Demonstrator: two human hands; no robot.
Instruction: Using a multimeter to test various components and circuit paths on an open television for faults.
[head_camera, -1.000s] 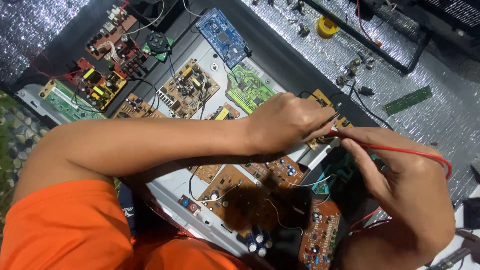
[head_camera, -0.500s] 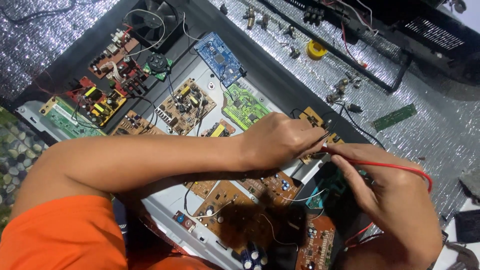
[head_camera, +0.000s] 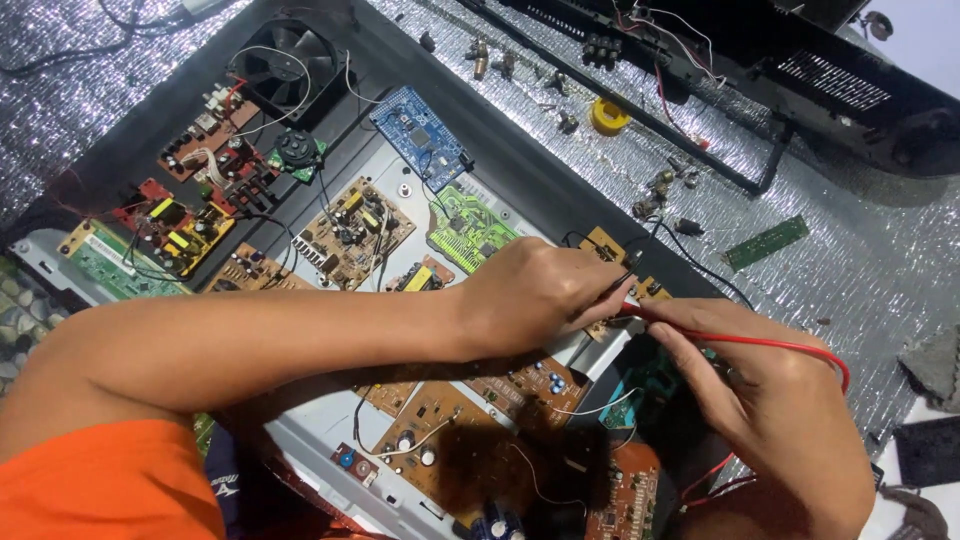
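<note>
My left hand (head_camera: 535, 292) reaches across from the left and pinches a black test probe whose tip rests on a small tan circuit board (head_camera: 606, 246). My right hand (head_camera: 765, 395) holds a red test probe (head_camera: 640, 311) with its tip at the same board, touching the left fingers. A red lead (head_camera: 790, 347) curves over the right hand to the right. A black lead runs from the board toward the upper right. Under both hands lie brown circuit boards (head_camera: 520, 380) with capacitors and white wires.
A dark panel holds several boards: a blue board (head_camera: 420, 137), a green one (head_camera: 466, 230), a tan one (head_camera: 352, 232) and a fan (head_camera: 282, 62). On the silver foil mat lie a yellow tape roll (head_camera: 608, 115), a green strip board (head_camera: 765, 242), loose connectors and a black chassis (head_camera: 800, 80).
The view has shifted, so the hands sit lower and further right. Both hands stay on the small tan board with their probes.
</note>
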